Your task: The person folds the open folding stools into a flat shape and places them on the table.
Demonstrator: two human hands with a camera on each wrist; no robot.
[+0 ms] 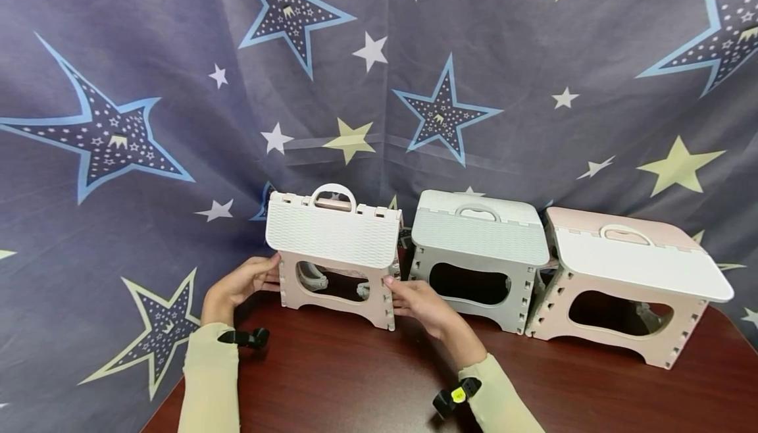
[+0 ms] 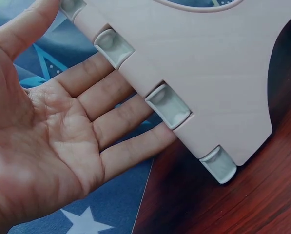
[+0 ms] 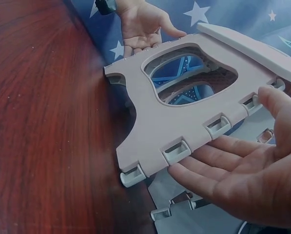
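A folding step stool [image 1: 334, 235] with a white top, pink side panels and a white handle is unfolded at the left of the table. My left hand [image 1: 245, 280] touches its left edge, and in the left wrist view the long fingers [image 2: 121, 119] reach out straight against the hinged side. On the opposite edge is my right hand [image 1: 423, 303], thumb at the front corner and extended fingers [image 3: 208, 165] along the side. The stool's pink front panel [image 3: 184, 117] has a large oval cutout. Its far side is hidden.
A grey-green folding stool [image 1: 480, 242] stands just right of my right hand. Beyond it is another pink stool [image 1: 639, 262] with a white top flap. All rest on a dark red wooden table [image 1: 331, 367], backed by a star-patterned cloth [image 1: 509, 38].
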